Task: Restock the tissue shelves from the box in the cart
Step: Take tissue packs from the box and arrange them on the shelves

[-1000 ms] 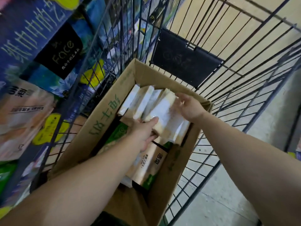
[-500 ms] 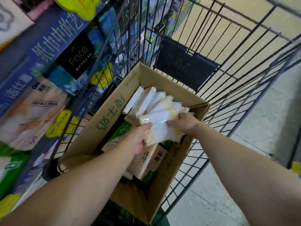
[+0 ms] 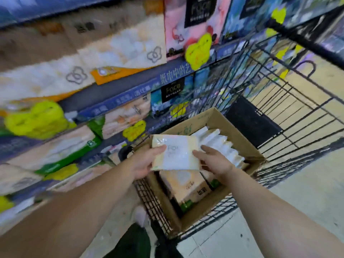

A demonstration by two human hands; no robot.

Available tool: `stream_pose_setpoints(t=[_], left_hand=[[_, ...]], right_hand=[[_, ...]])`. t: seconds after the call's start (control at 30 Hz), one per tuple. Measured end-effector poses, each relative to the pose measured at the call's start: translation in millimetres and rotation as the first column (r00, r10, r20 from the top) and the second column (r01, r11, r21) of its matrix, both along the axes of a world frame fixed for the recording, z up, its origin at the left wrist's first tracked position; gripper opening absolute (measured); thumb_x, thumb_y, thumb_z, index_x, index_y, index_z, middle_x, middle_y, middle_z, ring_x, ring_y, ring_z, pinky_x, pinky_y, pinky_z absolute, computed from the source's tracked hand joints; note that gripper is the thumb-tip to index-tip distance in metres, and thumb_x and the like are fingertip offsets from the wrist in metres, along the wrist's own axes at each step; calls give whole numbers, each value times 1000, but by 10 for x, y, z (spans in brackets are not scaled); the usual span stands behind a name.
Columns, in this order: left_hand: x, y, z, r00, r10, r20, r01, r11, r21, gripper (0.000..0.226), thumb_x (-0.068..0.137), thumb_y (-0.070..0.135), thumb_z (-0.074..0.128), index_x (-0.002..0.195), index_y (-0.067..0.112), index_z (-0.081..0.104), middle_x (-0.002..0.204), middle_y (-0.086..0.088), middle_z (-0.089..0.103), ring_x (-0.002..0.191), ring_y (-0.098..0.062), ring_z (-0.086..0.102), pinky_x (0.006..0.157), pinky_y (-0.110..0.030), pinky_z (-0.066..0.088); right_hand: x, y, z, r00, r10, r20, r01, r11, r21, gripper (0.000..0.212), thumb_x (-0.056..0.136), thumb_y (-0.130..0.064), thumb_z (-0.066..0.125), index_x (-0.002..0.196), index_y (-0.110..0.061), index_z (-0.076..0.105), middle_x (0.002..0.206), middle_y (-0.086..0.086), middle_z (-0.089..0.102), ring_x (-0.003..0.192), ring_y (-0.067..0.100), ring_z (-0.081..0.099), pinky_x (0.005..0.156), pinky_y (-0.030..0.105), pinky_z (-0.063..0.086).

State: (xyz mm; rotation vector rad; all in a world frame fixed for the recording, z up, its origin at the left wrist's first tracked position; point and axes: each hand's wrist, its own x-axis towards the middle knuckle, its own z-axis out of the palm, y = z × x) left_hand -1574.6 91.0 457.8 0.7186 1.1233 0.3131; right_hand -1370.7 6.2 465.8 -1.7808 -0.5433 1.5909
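I was in the middle of the carry: one flat pale-yellow and white plastic-wrapped tissue pack (image 3: 175,153) was out of the open brown cardboard box (image 3: 240,131) and held above its near-left corner, over the black wire cart (image 3: 290,116). My judgement was that the lift-out was done and the shelving was not. The next move called for swinging the pack left to the blurred blue-edged store shelves (image 3: 119,97) stacked with tissue packages, finding a gap among matching stock, and sliding it in flat without knocking the yellow price tags (image 3: 198,51). Which shelf level it belonged on, I could not tell; the shelving was too smeared to read.

My left hand (image 3: 147,162) gripped the pack's left edge, thumb lying across the top face and the fingers tucked underneath out of sight. My right hand (image 3: 214,161) held the right edge, fingers curled onto the wrapper, though how far they wrapped beneath it I could not see. The pack sat roughly level between the two hands, tilted slightly.

Below it, more white-wrapped packs (image 3: 216,140) stood on edge along the box's far side, and a larger peach-coloured bundle (image 3: 186,185) lay in the near part, so plenty was left to shelve.
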Motion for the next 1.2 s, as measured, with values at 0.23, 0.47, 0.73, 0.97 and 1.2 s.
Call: stream_pose_setpoints(t=[0.23, 0.47, 0.73, 0.97, 1.2], left_hand=[[-1281, -72, 564, 958, 282, 45, -285, 938, 195, 27, 91, 15, 60, 118, 17, 60, 104, -6, 73, 84, -19, 72, 71, -35, 60], [-3486, -628, 1160, 861, 508, 27, -488, 809, 327, 26, 91, 24, 59, 115, 16, 59, 108, -9, 71, 99, -29, 67, 96, -48, 50], [-6586, -2157, 1987, 595, 803, 30, -717, 514, 471, 12, 92, 9, 43, 93, 18, 51, 74, -9, 63, 48, -19, 63, 46, -30, 50], [-8067, -2912, 2436, 449, 877, 169, -751, 268, 603, 31, 91, 0, 48, 120, 0, 60, 114, -20, 66, 75, -18, 71, 63, -25, 59], [-9125, -3010, 2720, 370, 921, 119, -703, 194, 684, 28, 94, 11, 55, 121, 7, 60, 116, -13, 69, 107, -30, 65, 100, -45, 48]], right_hand=[[-1260, 358, 646, 982, 179, 66, -188, 967, 171, 24, 98, -24, 53, 119, -16, 60, 108, 3, 67, 91, 17, 63, 74, 29, 51], [-3437, 302, 1160, 901, 409, 144, -433, 842, 320, 34, 97, -30, 54, 127, -15, 57, 118, 9, 68, 99, 25, 66, 79, 35, 54], [-6737, -418, 1734, 665, 731, 149, -695, 534, 482, 28, 101, -29, 45, 127, -22, 52, 111, -3, 64, 92, 13, 61, 76, 28, 49], [-8421, -709, 2209, 483, 834, 268, -782, 273, 560, 22, 99, -34, 47, 108, -21, 62, 94, 9, 62, 76, 22, 48, 59, 28, 35], [-9698, -494, 2510, 401, 871, 284, -743, 127, 657, 19, 98, -33, 51, 104, -21, 64, 100, 2, 71, 83, 22, 57, 63, 28, 40]])
